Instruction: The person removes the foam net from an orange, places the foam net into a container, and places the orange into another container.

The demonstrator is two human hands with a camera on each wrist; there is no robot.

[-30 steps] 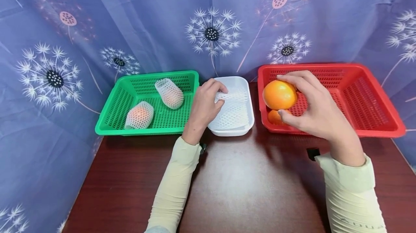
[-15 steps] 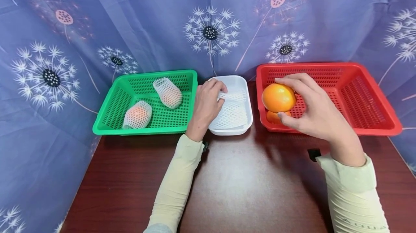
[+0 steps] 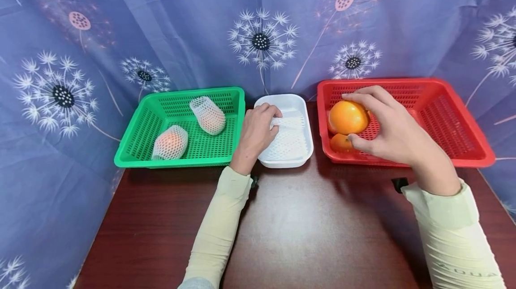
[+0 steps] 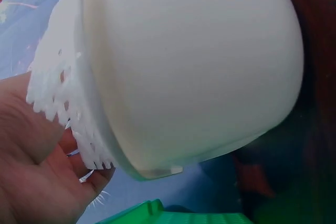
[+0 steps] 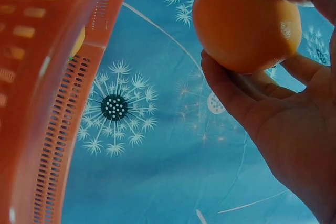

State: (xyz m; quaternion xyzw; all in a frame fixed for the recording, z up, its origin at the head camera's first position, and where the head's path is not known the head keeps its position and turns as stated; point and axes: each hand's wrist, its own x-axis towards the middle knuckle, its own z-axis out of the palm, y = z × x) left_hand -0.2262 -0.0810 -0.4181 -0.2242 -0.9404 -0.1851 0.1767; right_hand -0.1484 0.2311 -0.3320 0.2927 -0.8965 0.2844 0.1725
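Where printed curtain (image 3: 201, 42) backs glossy table (image 3: 290, 230), the right hand (image 3: 397, 132) widely grips an orange (image 3: 347, 118), the left hand (image 3: 257, 131) pinching netting (image 3: 291, 122).

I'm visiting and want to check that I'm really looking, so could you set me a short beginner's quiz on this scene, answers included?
1. What is the right hand holding?
a) a red basket
b) an orange fruit
c) a white tray

2. True or false: in the head view, the white tray stands between the green basket and the red basket.

3. How many net-wrapped fruits lie in the green basket?

Key: 1. b; 2. true; 3. two.
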